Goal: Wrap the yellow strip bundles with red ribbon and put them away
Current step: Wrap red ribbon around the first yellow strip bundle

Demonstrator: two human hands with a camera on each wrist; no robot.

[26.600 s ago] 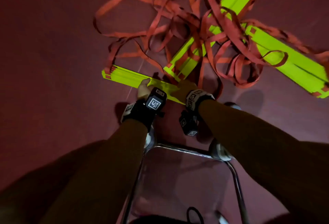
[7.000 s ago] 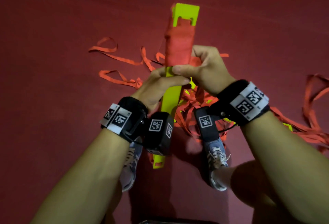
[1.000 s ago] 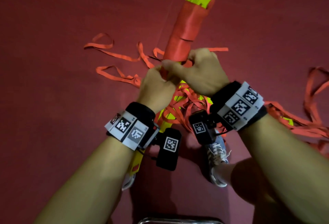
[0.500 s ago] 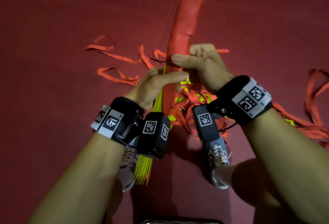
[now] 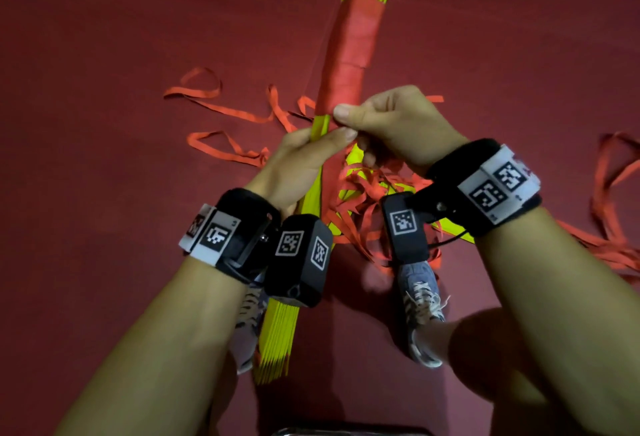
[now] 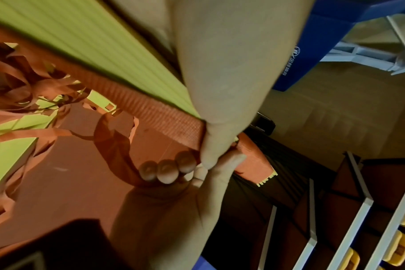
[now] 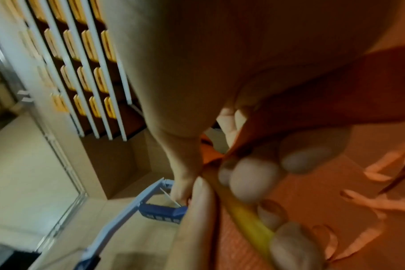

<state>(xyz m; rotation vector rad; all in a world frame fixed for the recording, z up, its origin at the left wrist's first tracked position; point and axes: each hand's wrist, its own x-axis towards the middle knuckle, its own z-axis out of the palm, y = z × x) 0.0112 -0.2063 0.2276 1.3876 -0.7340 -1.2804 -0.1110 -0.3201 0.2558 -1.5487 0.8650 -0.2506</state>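
Nearest you, the bare lower end of the yellow strip bundle (image 5: pixel 277 338) hangs by your shoes (image 5: pixel 420 311). Your left hand (image 5: pixel 304 155) grips the bundle mid-length. Your right hand (image 5: pixel 398 124), touching it, seems to pinch the red ribbon (image 5: pixel 353 48) at the wrap's edge. Beyond, ribbon binds the bundle's upper half, with yellow tips showing, above loose ribbon strands (image 5: pixel 221 106) on the floor (image 5: pixel 104 55).

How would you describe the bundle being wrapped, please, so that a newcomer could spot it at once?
On the red floor, find the left hand and right hand meeting mid-frame. They hold a yellow strip bundle pointing away from the person. Unlike the loose yellow strips tangled below, its far half is sleeved in tight red ribbon.
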